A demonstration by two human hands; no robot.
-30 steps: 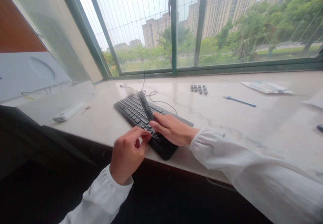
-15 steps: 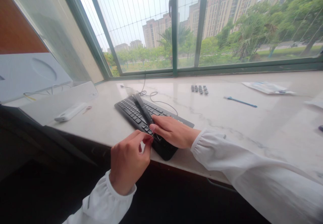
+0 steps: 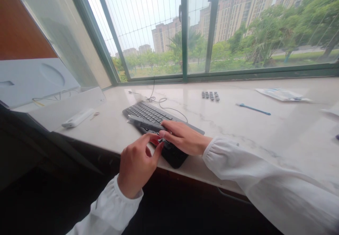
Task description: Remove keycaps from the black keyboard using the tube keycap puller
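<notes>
The black keyboard (image 3: 148, 112) lies on the stone ledge (image 3: 251, 136) with its near corner poking over the edge; the right hand (image 3: 185, 139) is closed on a long dark tool (image 3: 144, 122) across the keys; the left hand (image 3: 137, 164) pinches at that corner, but I cannot tell if it holds a key. A hard pull may pop a key off or tip the keyboard down.

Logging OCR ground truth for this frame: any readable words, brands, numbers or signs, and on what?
No text can be read anywhere in this frame.
Key legends on the keyboard: too small and blurred.
Tops of the loose keycaps: too small.
Print on the printed sheet: blurred.
On the white device, the white box and the dark tool in the right hand: no marking visible.
</notes>
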